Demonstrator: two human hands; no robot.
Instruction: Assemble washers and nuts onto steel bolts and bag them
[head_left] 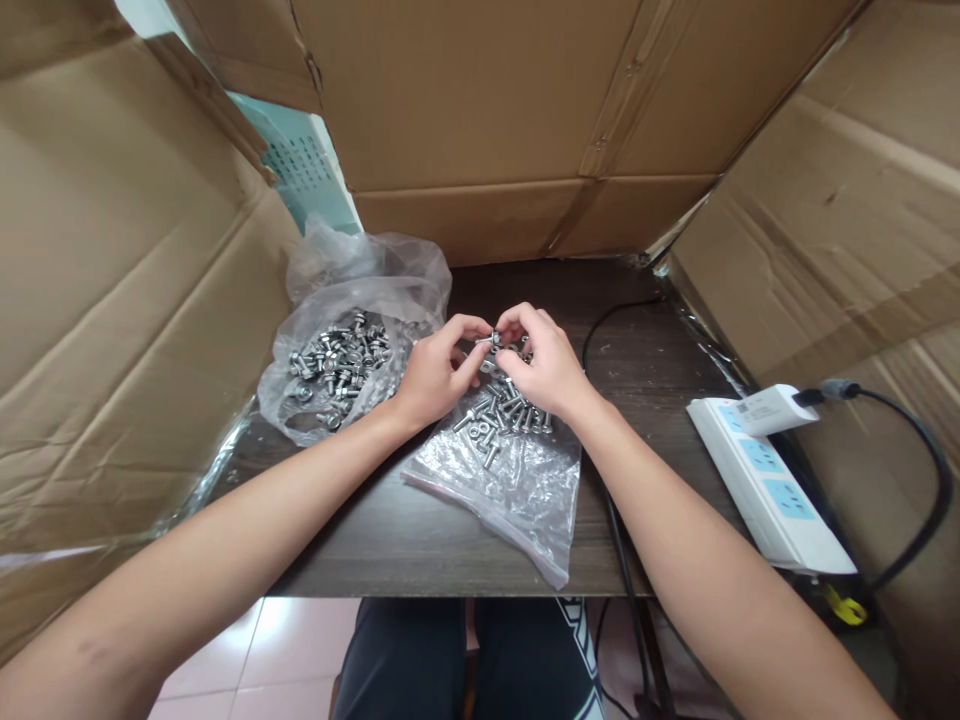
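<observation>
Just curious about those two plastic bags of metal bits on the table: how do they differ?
The left bag is crumpled and bunched up, holding a fuller heap; the flat bag lies spread under the hands with a smaller pile on it. The left hand and right hand work above the flat bag, not the left bag. Both are clear plastic with shiny bolts.

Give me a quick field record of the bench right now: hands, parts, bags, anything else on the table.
left hand: fingers pinched on a small metal bolt, over the flat bag
right hand: fingers meet the left hand's at the same bolt
flat bag: clear plastic, lying flat, loose bolts piled on its far end
open bag: left of the hands, holds a heap of bolts with washers
table: dark wood, walled by cardboard
power strip: white, at the right edge, one plug in
black cable: runs across the table right of the hands
</observation>
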